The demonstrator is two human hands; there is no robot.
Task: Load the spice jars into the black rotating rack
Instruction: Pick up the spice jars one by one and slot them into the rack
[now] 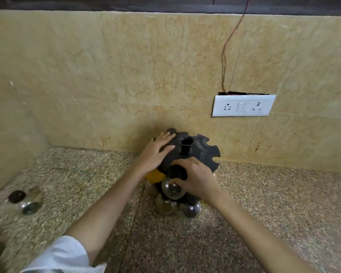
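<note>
While left hand [156,152] steadies rack [201,150], right hand [197,180] grips jar [170,189] — notched edge

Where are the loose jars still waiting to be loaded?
In the head view, two loose glass jars lie on the speckled granite counter at far left, well apart from the black rotating rack.

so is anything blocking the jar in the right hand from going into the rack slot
Nothing visible does. The right hand holds the clear jar right at the front slot of the black rack; the left hand rests flat on the rack's top, off to the side.
</note>
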